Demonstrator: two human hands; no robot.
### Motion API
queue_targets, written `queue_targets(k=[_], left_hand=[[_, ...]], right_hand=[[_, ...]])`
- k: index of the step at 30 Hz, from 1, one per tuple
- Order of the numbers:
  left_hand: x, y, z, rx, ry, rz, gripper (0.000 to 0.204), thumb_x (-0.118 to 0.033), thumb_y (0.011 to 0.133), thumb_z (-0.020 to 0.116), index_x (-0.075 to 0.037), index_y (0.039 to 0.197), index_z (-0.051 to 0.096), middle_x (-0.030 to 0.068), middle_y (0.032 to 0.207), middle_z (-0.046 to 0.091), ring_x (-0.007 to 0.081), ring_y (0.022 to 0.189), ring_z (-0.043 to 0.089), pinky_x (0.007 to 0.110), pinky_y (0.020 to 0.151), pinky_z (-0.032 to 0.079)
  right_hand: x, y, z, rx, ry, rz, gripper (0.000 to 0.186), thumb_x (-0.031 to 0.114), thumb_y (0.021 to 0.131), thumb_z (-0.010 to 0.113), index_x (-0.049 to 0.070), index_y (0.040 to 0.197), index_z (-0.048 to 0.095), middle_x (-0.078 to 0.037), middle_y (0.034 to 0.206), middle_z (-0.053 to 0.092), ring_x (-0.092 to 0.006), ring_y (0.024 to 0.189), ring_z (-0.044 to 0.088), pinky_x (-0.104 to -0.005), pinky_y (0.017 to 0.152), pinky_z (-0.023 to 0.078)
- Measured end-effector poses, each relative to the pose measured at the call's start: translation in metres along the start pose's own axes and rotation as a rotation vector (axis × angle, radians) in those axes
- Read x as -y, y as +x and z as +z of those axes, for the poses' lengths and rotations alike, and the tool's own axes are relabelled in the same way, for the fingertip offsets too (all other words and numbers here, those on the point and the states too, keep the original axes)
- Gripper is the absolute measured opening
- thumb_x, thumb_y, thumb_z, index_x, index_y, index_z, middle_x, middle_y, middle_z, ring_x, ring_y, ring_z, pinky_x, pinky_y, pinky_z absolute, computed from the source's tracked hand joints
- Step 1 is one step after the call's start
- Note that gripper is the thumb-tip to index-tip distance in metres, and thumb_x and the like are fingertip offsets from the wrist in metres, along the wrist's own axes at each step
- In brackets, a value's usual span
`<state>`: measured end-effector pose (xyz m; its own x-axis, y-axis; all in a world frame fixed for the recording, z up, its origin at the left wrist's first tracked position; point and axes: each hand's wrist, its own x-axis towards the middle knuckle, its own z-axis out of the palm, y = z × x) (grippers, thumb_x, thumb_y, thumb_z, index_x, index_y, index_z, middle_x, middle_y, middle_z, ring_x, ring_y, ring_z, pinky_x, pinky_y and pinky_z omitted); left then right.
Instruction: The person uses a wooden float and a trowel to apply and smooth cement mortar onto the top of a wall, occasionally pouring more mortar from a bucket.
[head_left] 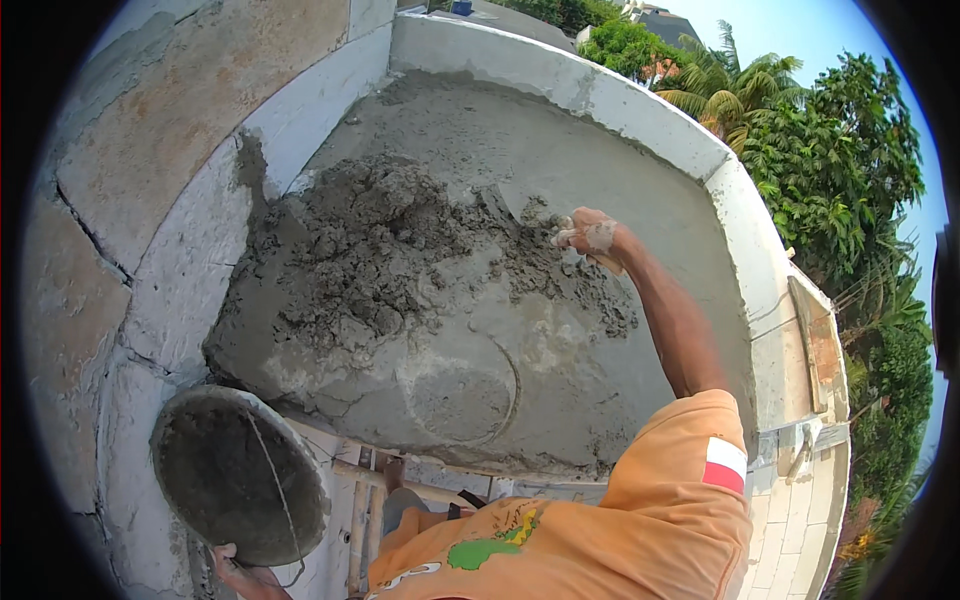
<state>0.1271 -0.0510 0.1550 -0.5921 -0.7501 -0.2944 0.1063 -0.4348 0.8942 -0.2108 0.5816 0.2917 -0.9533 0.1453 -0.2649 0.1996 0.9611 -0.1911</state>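
My right hand (595, 238), smeared with grey mortar, reaches out over the slab. Its fingers wrap round the handle of a trowel, whose blade (497, 207) is partly sunk in the wet mortar. A rough, lumpy heap of mortar (380, 250) spreads leftward from that blade. Low at the left, my left hand (240, 574) grips the lower rim of a dark bucket (225, 470). The bucket is tipped so its mouth shows, with grey residue coating the inside and a thin wire handle across it.
A low white wall (560, 85) curves round the smoothed grey slab (660, 210). Stone-faced blocks (150, 130) rise at the left. Wooden poles (365, 500) stand below the slab's near edge. A wooden piece (808, 345) leans on the right wall, with trees (820, 140) beyond.
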Motion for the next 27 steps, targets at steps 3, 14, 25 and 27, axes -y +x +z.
queue_targets(k=[3, 14, 25, 27], left_hand=[[-0.005, -0.001, -0.002, -0.006, 0.035, 0.006, 0.039, -0.014, 0.066, 0.056, 0.002, 0.102, 0.059, 0.0084, 0.107, 0.059, 0.0222, 0.102, 0.057, 0.035, 0.089, 0.046], [0.043, 0.046, -0.056, 0.23, 0.638, 0.856, 0.047, -0.035, 0.072, 0.083, -0.005, 0.096, 0.056, 0.0106, 0.079, 0.061, 0.028, 0.064, 0.055, 0.039, 0.057, 0.048], [-0.007, -0.001, 0.008, 0.025, 0.091, -0.107, 0.046, -0.023, 0.071, 0.06, -0.001, 0.112, 0.056, 0.0106, 0.112, 0.056, 0.0238, 0.102, 0.055, 0.038, 0.086, 0.047], [0.004, 0.014, -0.022, 0.066, 0.233, 0.083, 0.044, -0.022, 0.072, 0.062, -0.002, 0.109, 0.056, 0.0112, 0.108, 0.057, 0.0243, 0.098, 0.055, 0.039, 0.083, 0.047]], right_hand=[[0.025, 0.005, 0.029, 0.098, 0.211, -0.022, 0.031, 0.025, 0.082, 0.068, -0.006, 0.078, 0.066, -0.014, 0.061, 0.062, -0.0241, 0.053, 0.061, -0.0405, 0.049, 0.047], [-0.007, -0.006, -0.025, 0.053, 0.095, -0.012, 0.039, 0.028, 0.084, 0.07, -0.005, 0.067, 0.057, -0.009, 0.054, 0.054, -0.0191, 0.044, 0.056, -0.0372, 0.04, 0.043], [-0.071, -0.022, 0.013, 0.118, -0.462, 0.067, 0.027, 0.023, 0.084, 0.063, -0.001, 0.094, 0.068, -0.018, 0.09, 0.07, -0.0288, 0.085, 0.07, -0.0405, 0.067, 0.056], [-0.073, -0.044, -0.006, 0.132, -0.402, 0.157, 0.027, 0.024, 0.084, 0.063, -0.002, 0.092, 0.068, -0.017, 0.084, 0.07, -0.0295, 0.075, 0.069, -0.0405, 0.063, 0.055]])
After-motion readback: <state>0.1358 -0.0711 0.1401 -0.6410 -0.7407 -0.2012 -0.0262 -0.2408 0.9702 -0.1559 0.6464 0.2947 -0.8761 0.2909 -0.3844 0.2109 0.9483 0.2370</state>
